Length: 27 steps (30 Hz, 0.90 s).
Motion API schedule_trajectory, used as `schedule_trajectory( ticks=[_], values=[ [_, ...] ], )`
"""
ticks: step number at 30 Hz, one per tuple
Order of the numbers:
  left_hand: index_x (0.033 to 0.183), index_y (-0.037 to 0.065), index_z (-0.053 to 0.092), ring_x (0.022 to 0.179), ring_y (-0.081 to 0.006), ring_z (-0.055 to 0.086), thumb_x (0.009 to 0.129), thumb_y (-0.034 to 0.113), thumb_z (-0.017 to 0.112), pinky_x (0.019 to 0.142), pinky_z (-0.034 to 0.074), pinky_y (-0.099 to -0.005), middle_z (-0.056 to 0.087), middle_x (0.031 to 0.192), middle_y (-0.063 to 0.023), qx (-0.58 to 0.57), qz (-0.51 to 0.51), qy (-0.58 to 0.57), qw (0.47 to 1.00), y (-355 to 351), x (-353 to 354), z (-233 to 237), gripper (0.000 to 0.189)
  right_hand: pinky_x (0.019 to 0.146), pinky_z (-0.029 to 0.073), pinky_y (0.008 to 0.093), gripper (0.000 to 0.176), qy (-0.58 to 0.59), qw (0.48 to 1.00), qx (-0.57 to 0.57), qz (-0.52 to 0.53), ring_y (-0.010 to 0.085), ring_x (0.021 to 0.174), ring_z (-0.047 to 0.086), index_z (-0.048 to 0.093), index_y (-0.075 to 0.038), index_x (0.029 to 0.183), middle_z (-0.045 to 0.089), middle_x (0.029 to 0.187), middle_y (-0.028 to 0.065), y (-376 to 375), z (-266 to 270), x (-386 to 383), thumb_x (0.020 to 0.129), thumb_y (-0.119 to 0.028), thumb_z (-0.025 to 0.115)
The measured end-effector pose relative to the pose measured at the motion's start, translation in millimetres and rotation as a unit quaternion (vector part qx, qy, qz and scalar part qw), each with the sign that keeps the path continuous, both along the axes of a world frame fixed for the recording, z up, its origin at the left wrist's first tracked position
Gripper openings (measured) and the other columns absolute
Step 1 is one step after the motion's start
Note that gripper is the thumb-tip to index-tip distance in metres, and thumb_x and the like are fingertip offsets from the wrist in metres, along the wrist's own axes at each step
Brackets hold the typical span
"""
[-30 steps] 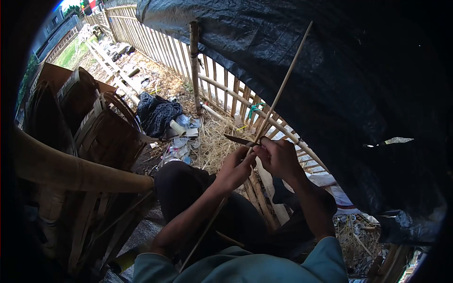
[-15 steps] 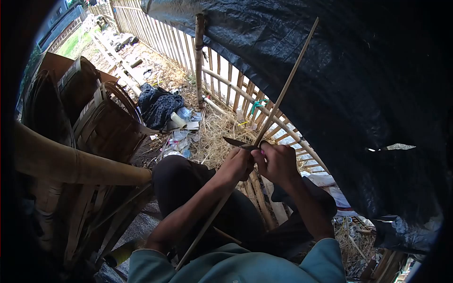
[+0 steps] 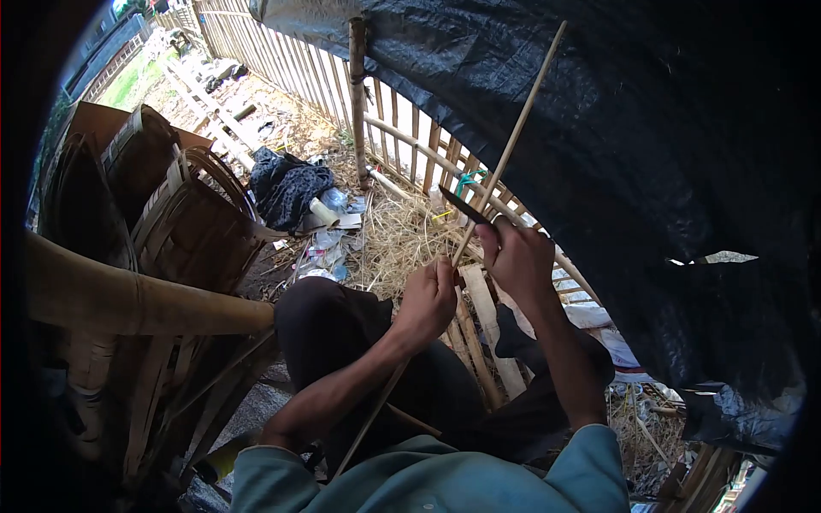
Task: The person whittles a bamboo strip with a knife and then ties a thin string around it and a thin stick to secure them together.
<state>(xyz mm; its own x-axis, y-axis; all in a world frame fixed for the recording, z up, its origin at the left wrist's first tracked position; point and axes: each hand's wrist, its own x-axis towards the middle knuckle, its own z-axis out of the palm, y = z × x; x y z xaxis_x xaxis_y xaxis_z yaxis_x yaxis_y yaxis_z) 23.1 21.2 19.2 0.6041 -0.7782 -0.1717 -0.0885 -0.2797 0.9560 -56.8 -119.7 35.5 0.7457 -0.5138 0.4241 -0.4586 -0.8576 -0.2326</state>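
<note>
From the head camera, the left hand [image 3: 428, 299] is clenched around a long thin bamboo stick [image 3: 522, 111], which slants from 1 o'clock, against the black tarp [image 3: 650, 137], down across the lap to 7 o'clock. Just beside it, at 2 o'clock, the right hand [image 3: 517, 255] grips a knife [image 3: 460, 205], its dark blade laid against the stick and pointing to 10 o'clock. Woven baskets [image 3: 192, 231] stand at 9 o'clock, with a slatted fence [image 3: 402, 137] and straw [image 3: 393, 244] beyond the hands.

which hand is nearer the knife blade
Right. The right hand grips the knife, blade on the bamboo strip; the left hand holds the strip lower down, clear of the blade.
</note>
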Motion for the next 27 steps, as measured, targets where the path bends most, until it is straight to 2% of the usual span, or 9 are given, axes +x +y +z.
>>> schedule_trajectory(
  ticks=[1,4,5,8,12,15,18,24,27],
  values=[
    [0.07,0.006,0.046,0.043,-0.0104,0.039,0.1,0.029,0.028,0.043,0.032,-0.0288,0.037,0.054,0.0003,0.003,-0.017,0.042,0.999,1.4,-4.1,-1.0,0.043,0.042,0.047,0.0378,0.045,-0.014,1.0,-0.021,0.003,0.0287,0.044,0.059,0.06,-0.007,0.068,0.057,0.05,0.0111,-14.7,5.8,0.3,0.093,-0.043,0.048],
    [0.068,0.011,0.042,0.041,-0.0066,0.031,0.1,0.031,0.028,0.038,0.027,-0.0256,0.032,0.053,0.0054,-0.014,-0.016,0.229,0.973,-3.5,0.4,8.4,0.04,0.046,0.048,0.0393,0.04,0.0,0.999,0.028,0.035,0.0283,0.048,0.06,0.06,-0.006,0.07,0.058,0.051,0.0111,-16.6,14.9,-6.3,0.092,-0.037,0.05],
    [0.068,0.014,0.039,0.041,-0.005,0.027,0.099,0.034,0.029,0.037,0.023,-0.0238,0.028,0.053,0.0077,-0.024,-0.023,0.259,0.965,-5.0,4.3,7.4,0.038,0.047,0.048,0.0395,0.038,-0.004,0.998,0.042,0.043,0.0285,0.048,0.06,0.06,-0.006,0.071,0.058,0.051,0.011,-14.9,12.6,-6.7,0.092,-0.037,0.051],
    [0.068,0.015,0.037,0.04,-0.005,0.026,0.099,0.035,0.029,0.037,0.021,-0.0237,0.029,0.053,0.0081,-0.042,-0.038,0.376,0.925,-3.7,12.8,9.7,0.039,0.048,0.048,0.0401,0.036,-0.007,0.994,0.085,0.072,0.0288,0.049,0.06,0.059,-0.006,0.073,0.057,0.052,0.0109,-3.0,4.5,-7.9,0.091,-0.036,0.052],
    [0.068,0.017,0.04,0.04,-0.0043,0.026,0.099,0.037,0.03,0.037,0.019,-0.0227,0.029,0.053,0.0088,-0.057,-0.059,0.436,0.896,-3.7,13.1,7.0,0.039,0.048,0.048,0.0398,0.039,0.019,0.986,0.114,0.121,0.0292,0.049,0.061,0.059,-0.006,0.074,0.057,0.052,0.0107,11.4,7.2,-14.6,0.09,-0.041,0.052],
    [0.069,0.018,0.042,0.041,-0.0038,0.026,0.099,0.041,0.034,0.038,0.019,-0.0222,0.029,0.053,0.0091,-0.039,-0.03,0.437,0.898,-3.9,11.2,8.2,0.04,0.047,0.048,0.0397,0.045,0.054,0.981,0.12,0.141,0.029,0.05,0.061,0.06,-0.006,0.073,0.057,0.052,0.0103,20.6,5.0,-16.7,0.09,-0.047,0.05],
    [0.069,0.018,0.044,0.041,-0.0037,0.025,0.098,0.045,0.037,0.038,0.019,-0.0219,0.029,0.052,0.0094,-0.028,-0.024,0.439,0.898,-2.9,10.1,12.0,0.04,0.047,0.048,0.0391,0.045,0.047,0.984,0.096,0.146,0.0288,0.05,0.062,0.06,-0.006,0.073,0.058,0.052,0.0099,20.4,2.4,-17.0,0.09,-0.047,0.051],
    [0.069,0.018,0.045,0.04,-0.0039,0.025,0.097,0.049,0.038,0.037,0.02,-0.0216,0.029,0.052,0.0097,-0.041,-0.051,0.464,0.884,-1.1,13.2,11.0,0.042,0.047,0.049,0.0383,0.044,0.042,0.983,0.098,0.153,0.0283,0.049,0.062,0.061,-0.006,0.075,0.058,0.052,0.0095,21.0,2.5,-16.0,0.09,-0.046,0.051],
    [0.069,0.018,0.045,0.04,-0.0039,0.025,0.097,0.048,0.036,0.038,0.019,-0.0222,0.028,0.053,0.0096,0.003,-0.037,0.496,0.868,0.1,13.6,24.0,0.043,0.046,0.049,0.0385,0.045,0.032,0.982,0.099,0.156,0.0282,0.049,0.062,0.061,-0.006,0.075,0.058,0.052,0.0097,22.9,4.6,-15.9,0.09,-0.047,0.05]
  ],
)
